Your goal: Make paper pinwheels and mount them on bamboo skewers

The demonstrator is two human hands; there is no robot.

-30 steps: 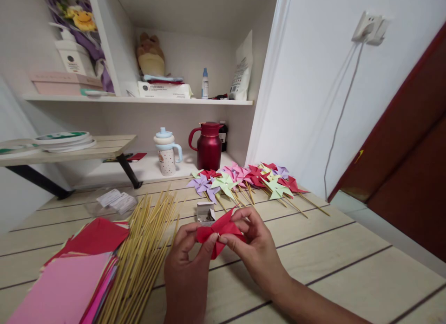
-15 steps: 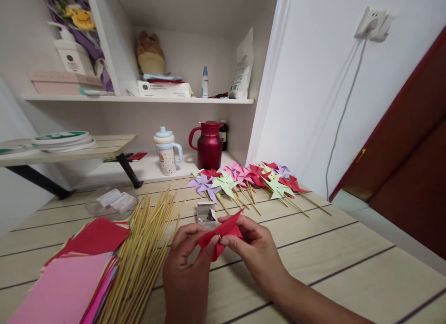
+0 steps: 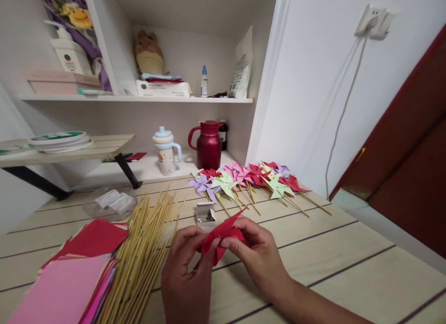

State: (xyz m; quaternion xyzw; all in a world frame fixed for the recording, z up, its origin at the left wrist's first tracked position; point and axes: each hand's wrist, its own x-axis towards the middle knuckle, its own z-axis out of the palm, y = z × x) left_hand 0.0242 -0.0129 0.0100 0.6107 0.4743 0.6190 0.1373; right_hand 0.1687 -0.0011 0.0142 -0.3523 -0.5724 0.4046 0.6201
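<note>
Between my two hands, above the table, is a red paper pinwheel [image 3: 223,232] with folded blades and a small shiny pin point at its middle. My left hand [image 3: 190,259] pinches its left side, thumb close to the centre. On the right side, my right hand [image 3: 256,249] grips the paper between thumb and fingers. No stick shows on this pinwheel. Just behind the hands stands a small open white box [image 3: 206,213] with tiny metal pieces inside. A spread of thin wooden sticks [image 3: 139,259] lies left of my left hand.
Stacked coloured paper [image 3: 59,287] lies at the left front, near a clear plastic box [image 3: 109,201]. Finished pinwheels on sticks [image 3: 240,175] lie at the table's back. Behind them stand a red jug [image 3: 209,145] and a pale cup [image 3: 166,154]. A small raised shelf [image 3: 104,145] stands at left.
The red pinwheel has turned slightly in my hands, and its left blades spread lower. Both hands keep their grip; my left hand has shifted a little.
</note>
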